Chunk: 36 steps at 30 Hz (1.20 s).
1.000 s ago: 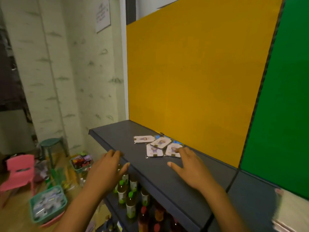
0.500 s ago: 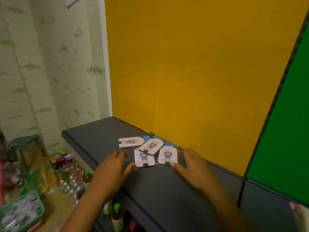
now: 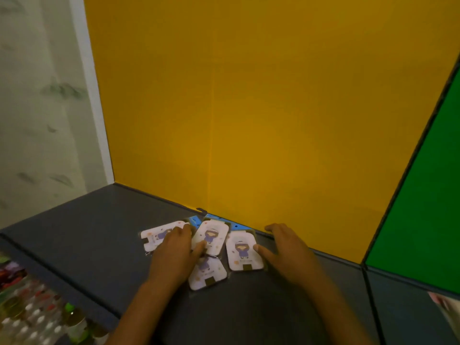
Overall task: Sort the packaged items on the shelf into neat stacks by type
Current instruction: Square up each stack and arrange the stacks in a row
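Observation:
Several flat white packaged cards with a cartoon figure lie loosely spread on the dark grey shelf (image 3: 82,235), close to the yellow back panel. The leftmost card (image 3: 154,236) lies sideways, and my left hand (image 3: 174,255) rests flat on it, thumb touching the middle card (image 3: 212,236). The nearest card (image 3: 210,273) is partly under that hand. My right hand (image 3: 288,250) lies flat on the shelf with its thumb against the right card (image 3: 242,251). Blue packages (image 3: 211,218) peek out from beneath the cards at the back.
A yellow panel (image 3: 249,108) and a green panel (image 3: 418,207) back the shelf. A pale package (image 3: 445,305) shows at the right edge. Bottles (image 3: 42,319) stand on the lower level at bottom left. The shelf's left end stops by a patterned wall.
Both hands have moved forward onto the cards: the left now covers the leftmost card, the right thumb touches the right card. The view has come closer to the shelf.

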Tool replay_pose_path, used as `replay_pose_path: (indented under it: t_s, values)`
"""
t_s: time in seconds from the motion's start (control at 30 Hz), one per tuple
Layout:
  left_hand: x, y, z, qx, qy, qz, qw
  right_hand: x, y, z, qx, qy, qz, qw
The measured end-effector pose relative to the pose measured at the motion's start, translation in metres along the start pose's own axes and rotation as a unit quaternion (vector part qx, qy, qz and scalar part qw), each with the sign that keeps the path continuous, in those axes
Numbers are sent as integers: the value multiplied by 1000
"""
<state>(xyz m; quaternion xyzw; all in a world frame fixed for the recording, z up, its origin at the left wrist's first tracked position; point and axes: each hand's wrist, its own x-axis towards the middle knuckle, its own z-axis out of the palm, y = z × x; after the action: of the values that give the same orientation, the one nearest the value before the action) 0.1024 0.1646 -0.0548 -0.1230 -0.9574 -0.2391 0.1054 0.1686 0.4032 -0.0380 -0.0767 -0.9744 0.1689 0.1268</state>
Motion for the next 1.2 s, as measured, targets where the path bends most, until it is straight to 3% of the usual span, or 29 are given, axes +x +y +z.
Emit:
replay_pose_path:
  t_s: [0.33, 0.67, 1.03, 1.2]
  values:
    - [37, -20, 42, 3, -47, -2, 999, 7, -2, 29, 27, 5, 61, 998]
    - [49, -22, 32, -217, -33, -45, 975, 15, -11, 38, 67, 8, 75, 995]
    - [53, -38, 29, -475, -30, -64, 877, 12, -5, 34, 45, -10, 115, 992]
    - [51, -39, 16, -618, -35, -140, 773, 12, -23, 43, 2, -46, 145, 988]
